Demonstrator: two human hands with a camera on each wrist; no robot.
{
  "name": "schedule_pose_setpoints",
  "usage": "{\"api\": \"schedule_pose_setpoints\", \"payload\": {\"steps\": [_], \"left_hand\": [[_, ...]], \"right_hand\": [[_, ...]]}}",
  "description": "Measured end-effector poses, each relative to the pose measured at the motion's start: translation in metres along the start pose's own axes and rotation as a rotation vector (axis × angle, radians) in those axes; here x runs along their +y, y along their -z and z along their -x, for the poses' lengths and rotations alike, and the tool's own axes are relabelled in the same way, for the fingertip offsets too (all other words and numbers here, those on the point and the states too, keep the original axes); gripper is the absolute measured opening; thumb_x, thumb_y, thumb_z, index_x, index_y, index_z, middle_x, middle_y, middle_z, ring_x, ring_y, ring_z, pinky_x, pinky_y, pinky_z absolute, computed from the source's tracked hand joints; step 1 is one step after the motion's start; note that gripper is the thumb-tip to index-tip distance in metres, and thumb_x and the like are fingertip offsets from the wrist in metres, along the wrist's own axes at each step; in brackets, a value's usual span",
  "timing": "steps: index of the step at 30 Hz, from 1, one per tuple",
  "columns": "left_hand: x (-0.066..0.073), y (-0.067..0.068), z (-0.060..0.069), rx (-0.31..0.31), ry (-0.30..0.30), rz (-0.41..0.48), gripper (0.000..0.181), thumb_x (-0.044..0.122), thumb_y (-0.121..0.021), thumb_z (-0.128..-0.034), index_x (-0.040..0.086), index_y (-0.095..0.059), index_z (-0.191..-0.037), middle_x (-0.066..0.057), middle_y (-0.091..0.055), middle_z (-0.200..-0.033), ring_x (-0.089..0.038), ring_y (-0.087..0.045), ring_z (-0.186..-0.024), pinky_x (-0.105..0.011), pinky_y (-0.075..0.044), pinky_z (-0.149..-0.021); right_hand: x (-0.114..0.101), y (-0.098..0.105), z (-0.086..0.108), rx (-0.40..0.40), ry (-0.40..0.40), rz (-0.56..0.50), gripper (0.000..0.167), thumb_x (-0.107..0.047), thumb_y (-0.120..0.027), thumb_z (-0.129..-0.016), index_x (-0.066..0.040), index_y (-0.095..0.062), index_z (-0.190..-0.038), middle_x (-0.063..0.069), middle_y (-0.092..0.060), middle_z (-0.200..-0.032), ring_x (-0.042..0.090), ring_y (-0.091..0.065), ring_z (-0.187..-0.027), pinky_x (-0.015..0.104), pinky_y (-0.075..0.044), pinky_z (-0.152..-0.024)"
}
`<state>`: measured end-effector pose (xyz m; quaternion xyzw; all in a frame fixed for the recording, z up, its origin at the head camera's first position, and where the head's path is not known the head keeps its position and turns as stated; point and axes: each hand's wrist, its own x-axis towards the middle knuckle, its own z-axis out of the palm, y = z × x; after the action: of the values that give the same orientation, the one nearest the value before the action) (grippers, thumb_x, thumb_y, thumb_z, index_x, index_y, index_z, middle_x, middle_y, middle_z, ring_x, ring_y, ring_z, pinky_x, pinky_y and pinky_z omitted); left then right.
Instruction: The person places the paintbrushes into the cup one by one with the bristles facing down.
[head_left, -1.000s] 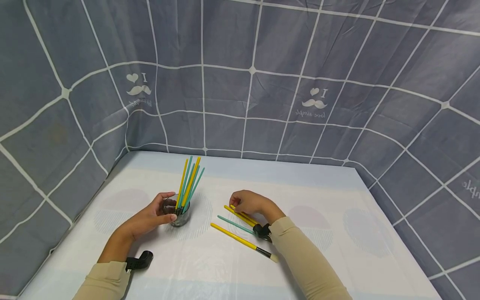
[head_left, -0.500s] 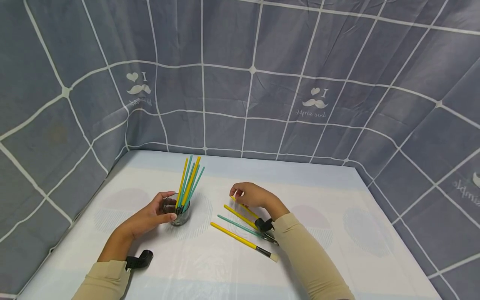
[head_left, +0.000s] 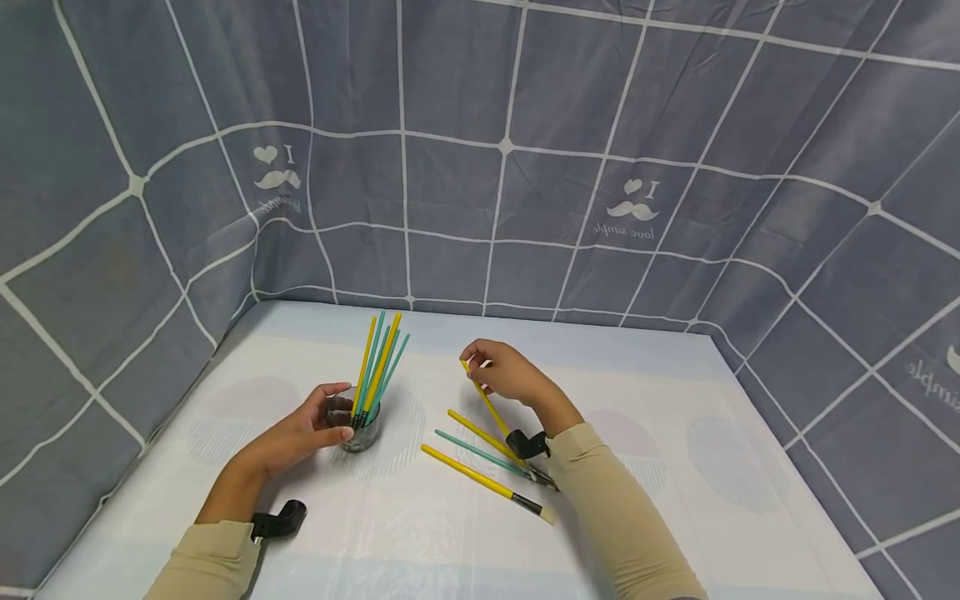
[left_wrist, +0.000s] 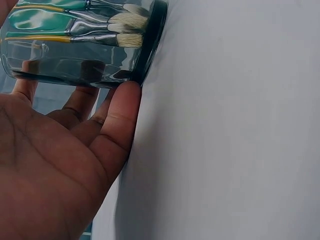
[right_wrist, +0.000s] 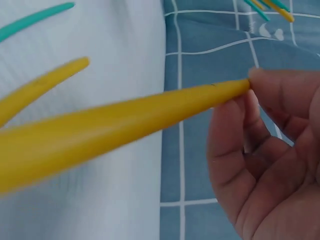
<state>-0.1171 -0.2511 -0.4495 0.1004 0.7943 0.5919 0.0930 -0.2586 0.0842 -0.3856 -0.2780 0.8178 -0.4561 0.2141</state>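
Note:
My left hand grips a clear glass that stands upright on the table, thumb on the near side and fingers behind. Several yellow and teal paintbrushes lean in it, handles up; the left wrist view shows their pale bristles near the glass's base. To the right, my right hand pinches the handle tip of a yellow paintbrush between thumb and fingers. This handle slopes up from the table, and the wrist camera hides its bristle end in the head view.
Below the right hand lie another yellow paintbrush, a teal paintbrush and a flat yellow paintbrush with pale bristles. The white patterned table meets a grey gridded curtain at its back and sides.
My right hand has moved up and away from the other brushes, lifting the handle tip of the yellow paintbrush. The left hand and the glass stay put.

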Motion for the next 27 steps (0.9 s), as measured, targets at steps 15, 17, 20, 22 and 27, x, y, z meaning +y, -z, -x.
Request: {"api": "schedule_pose_setpoints", "payload": {"steps": [15,17,20,22,27], "left_hand": [[-0.003,0.006,0.003,-0.013,0.005,0.011,0.073,0.013,-0.067,-0.094,0.002,-0.021,-0.15,-0.029,-0.043,-0.139,-0.037,-0.047,-0.124,-0.02,-0.041,-0.091],[-0.003,0.007,0.003,-0.017,0.002,0.012,0.073,0.013,-0.067,-0.094,0.002,-0.021,-0.15,-0.029,-0.043,-0.139,-0.038,-0.046,-0.124,-0.02,-0.041,-0.091],[-0.006,0.007,0.002,-0.025,-0.008,0.006,0.073,0.013,-0.067,-0.0942,0.002,-0.02,-0.15,-0.029,-0.043,-0.139,-0.04,-0.046,-0.125,-0.02,-0.041,-0.091],[-0.009,0.007,0.001,-0.028,-0.015,0.001,0.073,0.013,-0.067,-0.0943,0.002,-0.02,-0.15,-0.029,-0.043,-0.139,-0.04,-0.046,-0.125,-0.02,-0.041,-0.091],[-0.014,0.009,0.0,-0.029,-0.036,-0.006,0.072,0.012,-0.066,-0.0948,0.003,-0.02,-0.15,-0.029,-0.042,-0.14,-0.042,-0.044,-0.126,-0.02,-0.041,-0.091]], "right_hand": [[-0.018,-0.014,-0.003,0.237,0.017,-0.198,0.02,-0.006,-0.058,-0.099,-0.009,-0.059,-0.119,0.009,-0.056,-0.1,0.022,-0.06,-0.086,0.038,-0.055,-0.075],[-0.019,-0.017,-0.005,0.27,0.022,-0.231,0.022,-0.004,-0.057,-0.098,-0.009,-0.059,-0.119,0.009,-0.056,-0.099,0.022,-0.06,-0.084,0.041,-0.055,-0.075],[-0.018,-0.022,-0.008,0.321,0.04,-0.28,0.023,-0.002,-0.056,-0.097,-0.007,-0.058,-0.12,0.008,-0.056,-0.098,0.02,-0.059,-0.082,0.041,-0.055,-0.074],[-0.017,-0.025,-0.009,0.348,0.054,-0.314,0.023,-0.002,-0.056,-0.097,-0.007,-0.059,-0.119,0.007,-0.055,-0.097,0.02,-0.059,-0.083,0.04,-0.055,-0.073],[-0.021,-0.034,-0.013,0.397,0.095,-0.351,0.022,-0.003,-0.059,-0.098,-0.005,-0.058,-0.12,0.007,-0.054,-0.098,0.022,-0.06,-0.086,0.036,-0.055,-0.072]]}}
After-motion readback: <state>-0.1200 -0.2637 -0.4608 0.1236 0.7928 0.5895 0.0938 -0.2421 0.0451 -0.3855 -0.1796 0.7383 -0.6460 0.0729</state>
